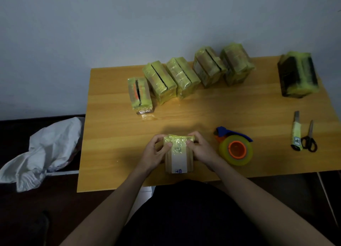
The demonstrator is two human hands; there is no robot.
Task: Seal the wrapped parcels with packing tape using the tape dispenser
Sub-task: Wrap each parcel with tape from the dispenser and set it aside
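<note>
Parcel sat at the worktop's near edge, left hand and right hand gripping its sides, fingers curled, thumbs pressing the top film. Looked light, boxy, stiff; film slippery, so hold by the side edges. Dispenser lay just right.

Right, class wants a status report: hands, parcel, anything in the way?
Left hand and right hand both grip parcel. Tape dispenser idle beside right hand. Nothing blocking.

Both forearms stretched forward, left hand and right hand close together, fingers curled in a grip.
</note>
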